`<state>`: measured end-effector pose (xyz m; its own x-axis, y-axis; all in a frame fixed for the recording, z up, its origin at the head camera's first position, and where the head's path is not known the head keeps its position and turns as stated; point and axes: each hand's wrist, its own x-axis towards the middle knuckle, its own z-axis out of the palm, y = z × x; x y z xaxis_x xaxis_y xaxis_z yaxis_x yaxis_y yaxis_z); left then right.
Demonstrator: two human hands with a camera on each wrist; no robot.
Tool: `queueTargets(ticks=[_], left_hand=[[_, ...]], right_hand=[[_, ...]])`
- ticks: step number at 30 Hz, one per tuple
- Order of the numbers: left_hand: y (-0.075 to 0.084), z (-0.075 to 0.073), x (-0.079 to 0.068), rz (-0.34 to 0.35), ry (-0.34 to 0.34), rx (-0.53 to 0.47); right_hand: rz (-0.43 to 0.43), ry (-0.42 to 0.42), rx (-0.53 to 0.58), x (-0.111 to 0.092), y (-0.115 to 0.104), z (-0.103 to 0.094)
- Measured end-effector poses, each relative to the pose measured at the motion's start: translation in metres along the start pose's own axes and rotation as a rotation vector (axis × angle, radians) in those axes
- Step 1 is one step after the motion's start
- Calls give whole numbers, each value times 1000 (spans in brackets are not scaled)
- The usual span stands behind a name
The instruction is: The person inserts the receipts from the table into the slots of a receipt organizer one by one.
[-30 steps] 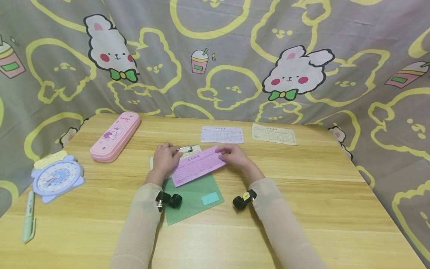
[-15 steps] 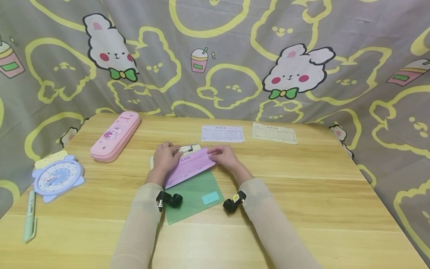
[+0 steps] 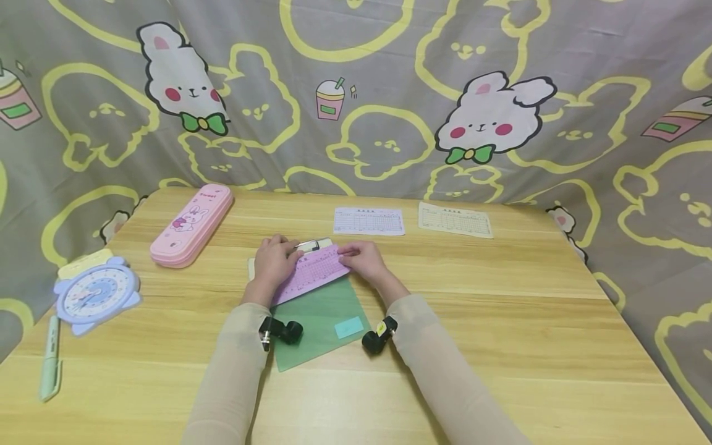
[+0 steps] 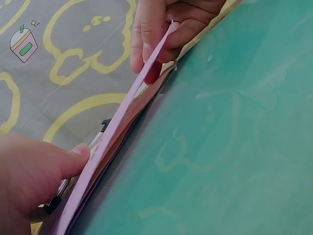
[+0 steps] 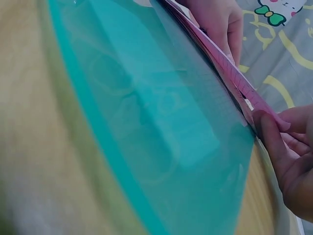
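A translucent green folder [image 3: 306, 337] with a pale blue label [image 3: 348, 328] lies mid-table, its cover towards me. At its far edge is a metal clip [image 3: 311, 246] with black ends. My left hand [image 3: 274, 262] grips the clip, the thumb [image 4: 78, 155] pressing against it in the left wrist view. A pink printed form [image 3: 314, 272] lies slanted between clip and cover, its left end hidden by that hand. My right hand [image 3: 364, 261] pinches the form's right edge between thumb and fingers. In the right wrist view, the form [image 5: 227, 66] stands at the folder's opening.
Two more forms, one pale lilac [image 3: 369, 221] and one cream [image 3: 455, 220], lie at the back. Leftward are a pink pencil case [image 3: 191, 227], a blue clock [image 3: 96, 295], a yellow pad [image 3: 83, 264] and a green highlighter [image 3: 50, 361]. A patterned curtain [image 3: 384, 74] hangs behind the table.
My right hand has moved left with the pink form, which has slid up and left under my left hand, nearer the clip. The left hand has stayed in place.
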<state>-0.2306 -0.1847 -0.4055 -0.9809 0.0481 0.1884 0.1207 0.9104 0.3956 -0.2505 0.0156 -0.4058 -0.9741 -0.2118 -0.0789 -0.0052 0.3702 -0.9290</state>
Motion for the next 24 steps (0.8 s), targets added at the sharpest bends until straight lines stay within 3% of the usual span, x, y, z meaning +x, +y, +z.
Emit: queueTargets(ticks=[12,24], left_hand=[[0,1,1,80,-4,124],[0,1,1,72,1,133]], right_hand=[[-10,5,-54,0,-4,4],[-18,20,-110,3,-10,8]])
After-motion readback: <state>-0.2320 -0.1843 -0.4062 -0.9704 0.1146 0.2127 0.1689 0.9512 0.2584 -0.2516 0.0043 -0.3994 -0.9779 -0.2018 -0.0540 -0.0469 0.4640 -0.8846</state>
